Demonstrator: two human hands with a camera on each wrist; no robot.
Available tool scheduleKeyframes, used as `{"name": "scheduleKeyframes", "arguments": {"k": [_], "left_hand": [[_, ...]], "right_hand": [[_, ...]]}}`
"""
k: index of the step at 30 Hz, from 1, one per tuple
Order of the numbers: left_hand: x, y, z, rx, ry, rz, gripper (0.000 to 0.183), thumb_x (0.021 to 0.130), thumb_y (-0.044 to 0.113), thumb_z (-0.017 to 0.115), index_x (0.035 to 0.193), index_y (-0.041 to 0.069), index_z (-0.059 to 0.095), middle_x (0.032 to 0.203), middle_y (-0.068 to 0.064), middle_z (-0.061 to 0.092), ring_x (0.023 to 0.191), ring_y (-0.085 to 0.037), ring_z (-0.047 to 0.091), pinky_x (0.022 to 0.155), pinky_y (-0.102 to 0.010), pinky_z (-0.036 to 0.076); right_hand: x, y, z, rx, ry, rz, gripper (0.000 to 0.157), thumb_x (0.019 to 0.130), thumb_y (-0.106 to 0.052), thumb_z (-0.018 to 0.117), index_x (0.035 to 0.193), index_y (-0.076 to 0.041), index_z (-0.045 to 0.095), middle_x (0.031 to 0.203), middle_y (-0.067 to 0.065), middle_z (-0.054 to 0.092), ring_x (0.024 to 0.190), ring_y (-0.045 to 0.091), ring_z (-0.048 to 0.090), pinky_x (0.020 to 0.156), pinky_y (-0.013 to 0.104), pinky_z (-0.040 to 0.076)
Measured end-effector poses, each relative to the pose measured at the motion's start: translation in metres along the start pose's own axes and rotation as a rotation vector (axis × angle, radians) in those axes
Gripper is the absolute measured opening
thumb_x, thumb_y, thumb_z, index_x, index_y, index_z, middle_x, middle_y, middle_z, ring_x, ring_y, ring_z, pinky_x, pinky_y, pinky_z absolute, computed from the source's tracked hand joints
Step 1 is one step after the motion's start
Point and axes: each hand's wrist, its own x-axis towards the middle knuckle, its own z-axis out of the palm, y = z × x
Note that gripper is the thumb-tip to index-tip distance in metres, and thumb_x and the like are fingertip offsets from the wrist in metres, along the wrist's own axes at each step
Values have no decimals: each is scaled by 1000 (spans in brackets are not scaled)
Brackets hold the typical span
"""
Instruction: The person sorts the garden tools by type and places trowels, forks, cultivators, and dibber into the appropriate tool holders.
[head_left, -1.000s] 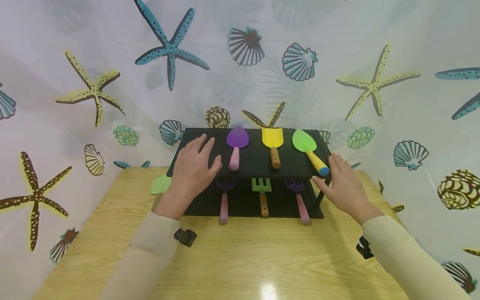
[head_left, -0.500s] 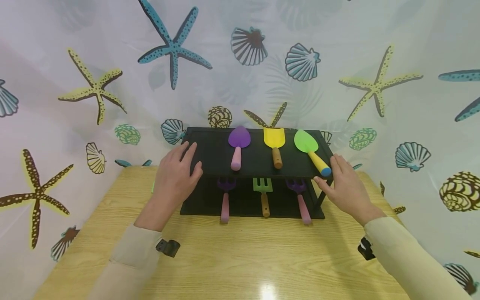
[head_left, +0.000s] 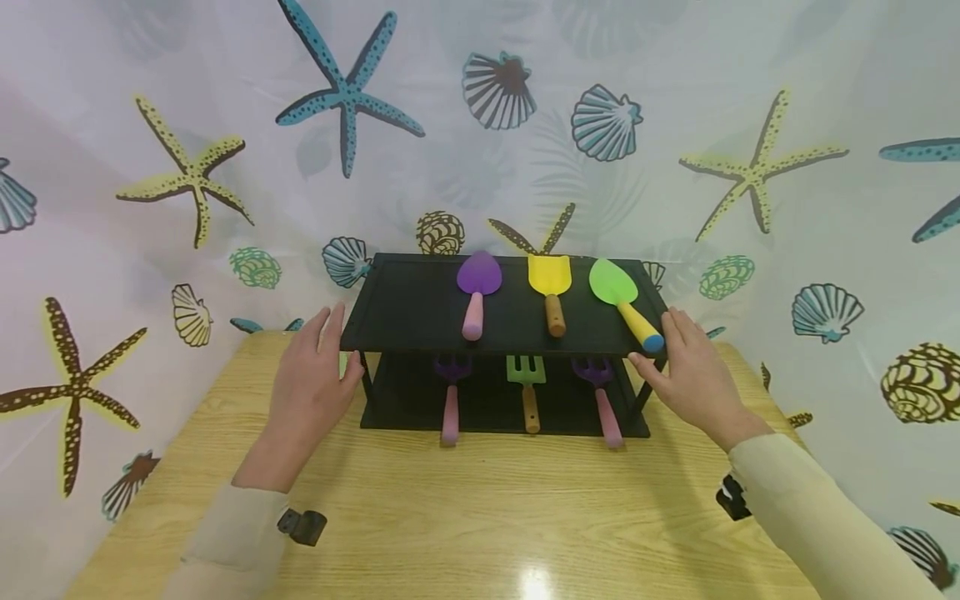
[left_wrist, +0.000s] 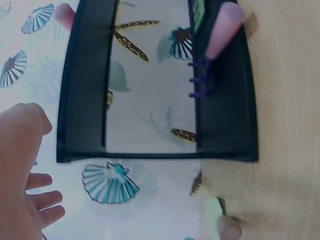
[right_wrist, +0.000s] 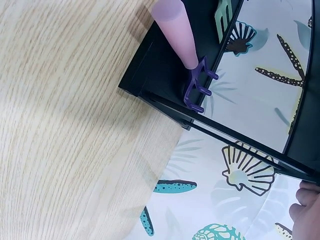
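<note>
A black two-tier rack (head_left: 412, 304) stands on the table. Beside its left end, my left hand (head_left: 307, 379) hovers with fingers extended and nothing in it. At the right end, my right hand (head_left: 690, 371) touches the upper shelf's corner, its thumb by the front edge. On the upper shelf lie a purple trowel (head_left: 478, 275), a yellow shovel (head_left: 550, 277) and a green trowel (head_left: 613, 283) with a yellow handle, slanted. Below are a purple hand fork (head_left: 450, 412), a green hand fork (head_left: 529, 408) and another purple fork (head_left: 609, 421), their handles overhanging the front.
A light green tool (left_wrist: 213, 212) lies on the wooden table (head_left: 480, 500) left of the rack, mostly hidden behind my left hand in the head view. A curtain (head_left: 480, 167) printed with starfish and shells hangs close behind and at both sides.
My left hand has moved left and down, from over the upper shelf's left part to beside the rack. My right hand stays at the right corner; the tools on the rack have not moved.
</note>
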Motion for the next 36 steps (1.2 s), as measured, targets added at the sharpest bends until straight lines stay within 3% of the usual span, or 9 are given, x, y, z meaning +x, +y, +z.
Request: {"name": "scheduleKeyframes", "arguments": {"k": [12,16,21,27,31,34,36], "left_hand": [[-31,-36,17,-33,-2,-37,61,88,4,59,144,-11,39,139,-36,46,121,-54,50,100,-63,45],[-39,-46,26,-33,-73,-91,58,94,8,55,145,-10,36,140,-37,44,121,-56,49,97,-67,45],[-43,-59,39,-59,-139,-99,55,97,10,53,145,-12,37,139,-40,44,121,-59,49,96,-67,46],[-42,-67,48,-66,-237,-114,58,95,9,53,145,-13,33,141,-41,39,122,-59,46,96,-67,45],[-38,-69,54,-33,-297,-95,52,94,7,52,139,-16,39,140,-42,40,123,-59,47,94,-68,47],[-33,-70,58,-27,-370,-108,52,95,6,49,140,-16,38,142,-43,38,126,-60,44,97,-68,46],[-31,-70,60,-39,-422,-152,55,96,8,48,145,-14,33,144,-43,34,129,-60,40,99,-69,43]], "right_hand": [[0,-1,-1,0,8,-4,90,98,-52,53,152,12,21,157,34,23,145,52,23,116,66,25],[0,-1,-1,1,9,-4,89,98,-52,53,152,12,21,157,34,23,145,51,23,116,65,25],[-1,0,-1,1,11,-2,91,98,-55,51,151,13,22,157,34,23,145,51,23,116,66,25],[-1,1,-1,11,2,-1,93,98,-58,49,151,13,22,157,34,23,146,51,22,116,65,24],[-1,1,-1,8,2,0,93,98,-58,49,151,13,22,157,34,22,146,51,22,117,65,24],[-1,2,-1,3,7,-1,92,98,-58,49,151,13,22,157,34,23,146,51,23,117,65,24],[-1,1,-1,1,10,-3,92,98,-57,50,151,13,22,157,34,23,146,51,23,117,65,24]]}}
